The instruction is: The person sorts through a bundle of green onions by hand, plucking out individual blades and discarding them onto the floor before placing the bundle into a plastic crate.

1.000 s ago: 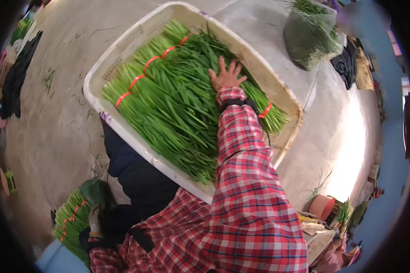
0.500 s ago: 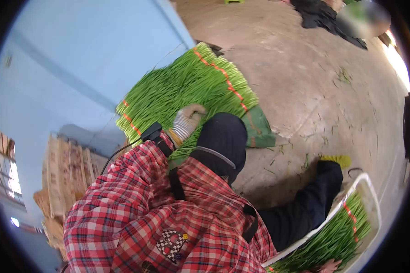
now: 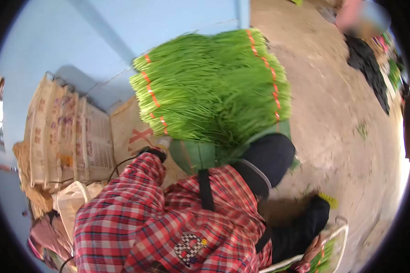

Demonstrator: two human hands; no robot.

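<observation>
Bundles of long green chives (image 3: 182, 86), bound with orange ties, lie in two facing rows on a green sheet (image 3: 193, 154). My left hand (image 3: 165, 142), in a pale glove, is at the sheet's near left edge, just below the stalk ends of the lowest left bundle. Its fingers are small and smeared, so their grip does not show. At the lower right, a white crate (image 3: 344, 243) holds more tied chives (image 3: 324, 257). A brownish-pink shape (image 3: 312, 248) overlaps them; I cannot make out whether it is my right hand.
Stacked pale plastic crates (image 3: 73, 132) stand at the left by a blue wall (image 3: 177, 16). A sack with red marks (image 3: 136, 132) lies beside them. My bent knee (image 3: 273, 157) borders the sheet. Dark cloth (image 3: 369, 68) lies farther off, near another person (image 3: 362, 18).
My left hand has moved off the middle of the chives to the near left edge of the sheet. The view has swung left, showing more of the stacked crates and the sack.
</observation>
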